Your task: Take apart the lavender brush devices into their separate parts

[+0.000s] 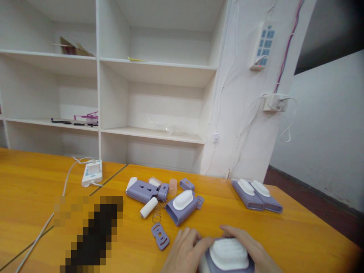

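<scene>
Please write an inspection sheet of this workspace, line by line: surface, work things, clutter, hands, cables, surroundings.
Surface: orange wooden table, two tabletops joined by a seam.
Work things: purple case with white pad, held between both hands at the near edge.
Clutter: loose purple parts, white roller, wire spring, flat purple plate, one assembled unit, two finished units side by side at the right.
Hands: left hand and right hand both rest on the case, fingers curled around it.
Cables: white power strip with cord across the table; wall wires.
Surroundings: white shelves, wall socket strip.
</scene>
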Available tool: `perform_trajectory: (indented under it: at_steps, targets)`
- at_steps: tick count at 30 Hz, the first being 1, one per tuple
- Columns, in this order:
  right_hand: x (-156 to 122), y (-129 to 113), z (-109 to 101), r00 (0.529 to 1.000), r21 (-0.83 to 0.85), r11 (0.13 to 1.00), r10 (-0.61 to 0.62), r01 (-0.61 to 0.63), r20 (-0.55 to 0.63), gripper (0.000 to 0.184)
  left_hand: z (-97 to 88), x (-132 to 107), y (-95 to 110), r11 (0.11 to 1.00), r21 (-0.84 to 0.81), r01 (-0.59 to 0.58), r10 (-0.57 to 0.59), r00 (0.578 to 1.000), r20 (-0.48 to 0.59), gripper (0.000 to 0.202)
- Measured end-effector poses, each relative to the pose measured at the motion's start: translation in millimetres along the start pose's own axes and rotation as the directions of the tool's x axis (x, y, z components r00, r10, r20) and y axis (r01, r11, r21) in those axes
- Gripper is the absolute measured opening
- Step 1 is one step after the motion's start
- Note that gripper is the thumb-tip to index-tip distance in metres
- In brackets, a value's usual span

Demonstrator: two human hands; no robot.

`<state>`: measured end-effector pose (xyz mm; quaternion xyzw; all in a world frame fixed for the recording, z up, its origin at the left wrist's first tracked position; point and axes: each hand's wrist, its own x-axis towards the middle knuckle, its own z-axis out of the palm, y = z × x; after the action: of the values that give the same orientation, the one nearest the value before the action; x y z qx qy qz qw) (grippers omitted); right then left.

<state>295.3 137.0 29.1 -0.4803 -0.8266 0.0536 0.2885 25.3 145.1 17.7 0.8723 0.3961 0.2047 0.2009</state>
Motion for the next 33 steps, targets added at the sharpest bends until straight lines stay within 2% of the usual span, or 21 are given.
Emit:
perform_trajectory:
  at_steps: [3,5,7,8,10,11,13,16,18,20,24,26,29,31,33]
  targets:
    - [0,-2,0,1.0,0.011,1.0,0.015,-0.016,0.027,0.073,-7.9,-7,1,1.0,0.022,-0.007,0.007,1.0,0.014,0.051]
    - [-3,6,-1,0.996,-0.013,0.997,0.071,-0.07,0.048,0.078,-18.6,-12,6,0.999,0.052,0.008,-0.009,1.0,0.018,0.044]
    - [-5,21,-2,0.987,-0.055,0.986,0.157,-0.154,0.036,0.088,-31.9,-17,13,0.993,0.089,0.073,-0.073,0.997,0.002,0.054]
    - [-7,29,-1,0.981,-0.073,0.979,0.193,-0.191,0.02,0.093,-38.8,-19,17,0.989,0.093,0.117,-0.115,0.993,-0.035,0.065]
    - [-9,44,0,0.973,-0.092,0.968,0.231,-0.232,-0.015,0.094,-51.4,-24,21,0.977,0.068,0.204,-0.19,0.967,-0.172,0.078]
    - [-9,49,1,0.972,-0.095,0.968,0.232,-0.233,-0.02,0.094,-56.9,-25,21,0.972,0.055,0.229,-0.208,0.944,-0.258,0.077]
    - [-9,54,4,0.975,-0.099,0.971,0.22,-0.22,-0.01,0.093,-66.0,-27,16,0.971,0.056,0.233,-0.19,0.89,-0.415,0.062]
    - [-7,52,5,0.975,-0.102,0.971,0.221,-0.217,0.026,0.094,-74.9,-29,-5,0.971,0.088,0.22,-0.139,0.831,-0.538,0.047]
    - [-6,48,2,0.97,-0.095,0.969,0.236,-0.23,0.06,0.097,-78.3,-29,-19,0.963,0.099,0.251,-0.157,0.82,-0.551,0.04]
    - [-5,46,-4,0.965,-0.092,0.966,0.248,-0.24,0.089,0.103,-79.9,-30,-28,0.948,0.112,0.298,-0.197,0.825,-0.53,0.04]
    - [-4,46,-12,0.954,-0.084,0.961,0.274,-0.265,0.119,0.116,-78.3,-31,-35,0.941,0.108,0.322,-0.242,0.858,-0.453,0.067]
    - [-5,48,-12,0.952,-0.048,0.959,0.283,-0.28,0.114,0.114,-76.3,-32,-36,0.95,0.09,0.298,-0.235,0.875,-0.423,0.08]
    - [-6,53,-5,0.958,0.01,0.96,0.277,-0.279,0.078,0.105,-74.7,-33,-37,0.953,0.104,0.284,-0.221,0.889,-0.4,0.088]
    - [-8,56,2,0.963,0.033,0.962,0.27,-0.27,0.026,0.099,-74.9,-34,-34,0.955,0.136,0.263,-0.181,0.881,-0.436,0.091]
    - [-8,55,7,0.963,0.055,0.962,0.27,-0.269,-0.02,0.098,-73.5,-35,-27,0.967,0.164,0.195,-0.09,0.864,-0.496,0.082]
